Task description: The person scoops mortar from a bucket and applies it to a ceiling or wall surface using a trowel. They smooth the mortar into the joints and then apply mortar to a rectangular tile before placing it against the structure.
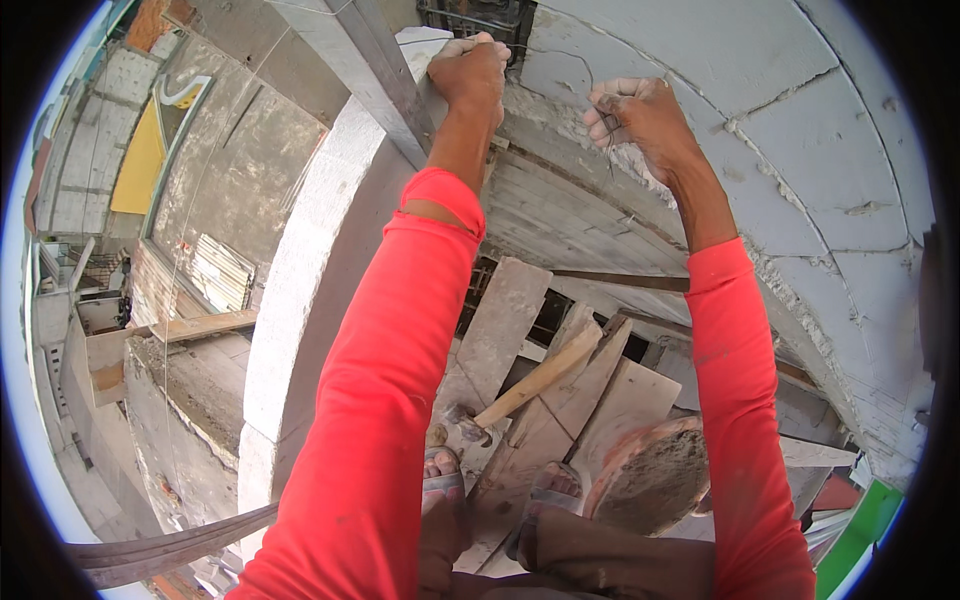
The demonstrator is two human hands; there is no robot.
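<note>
Both my arms, in red sleeves, reach up to the top of the view. My left hand [470, 75] is closed in a fist over a thin dark wire [567, 53], beside a grey post and the top of the white block wall. The wire curves across to the right. My right hand [640, 120] pinches the wire's other part in front of the pale block wall [740, 60], and a loose end hangs below the fingers. Both hands look dusty with white powder. The fingertips of the left hand are partly hidden.
My sandalled feet [555, 485] stand on wooden planks [540, 420] with gaps between them. A hammer-like tool with a wooden handle [540, 375] and a round pan of mortar [655, 480] lie there. A grey post [365, 70] slants beside my left arm; a white block wall [300, 290] drops away leftward.
</note>
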